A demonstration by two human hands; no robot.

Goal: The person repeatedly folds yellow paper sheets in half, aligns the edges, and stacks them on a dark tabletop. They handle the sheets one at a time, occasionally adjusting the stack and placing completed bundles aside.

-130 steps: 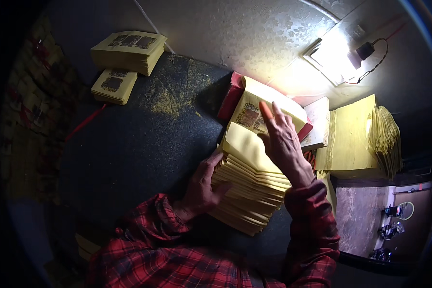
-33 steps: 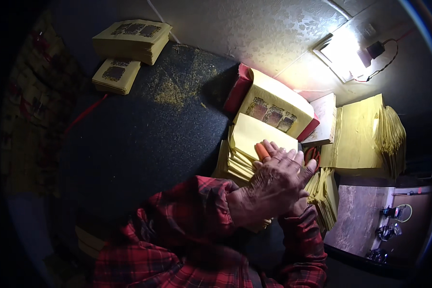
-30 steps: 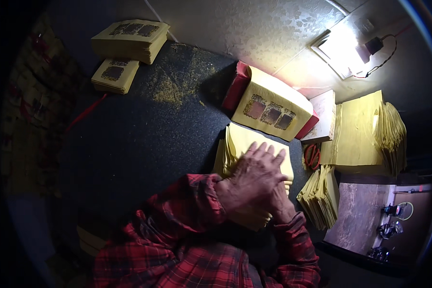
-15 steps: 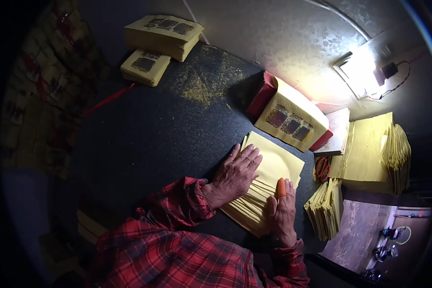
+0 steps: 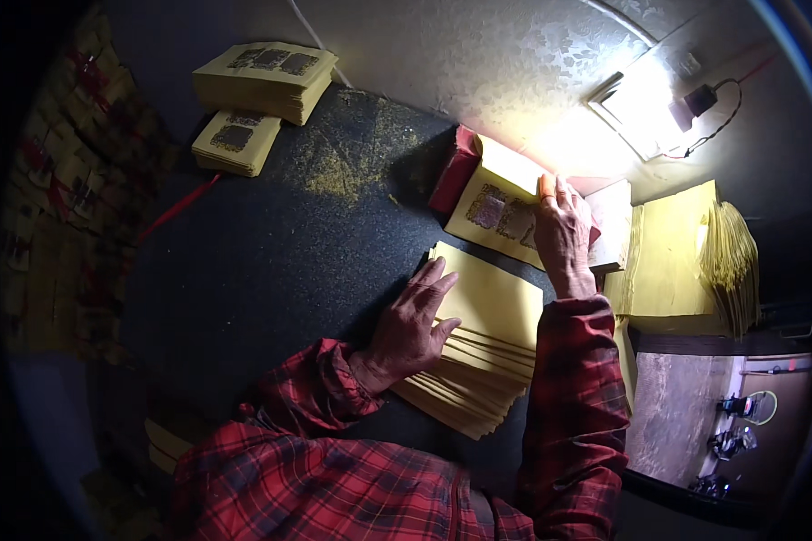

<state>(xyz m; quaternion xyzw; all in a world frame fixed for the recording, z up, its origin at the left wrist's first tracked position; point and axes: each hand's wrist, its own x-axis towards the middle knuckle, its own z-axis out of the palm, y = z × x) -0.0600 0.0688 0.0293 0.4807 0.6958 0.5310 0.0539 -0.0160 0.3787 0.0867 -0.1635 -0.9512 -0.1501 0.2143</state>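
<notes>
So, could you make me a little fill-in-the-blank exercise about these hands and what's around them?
1. The fanned paper stack at the left hand is coloured ____.
2. The right hand, over the printed sheets, wears a finger cover coloured ____.
3. Of the two hands, the ____ one is nearer the bright lamp.

Missing words: yellow; orange; right.
</notes>
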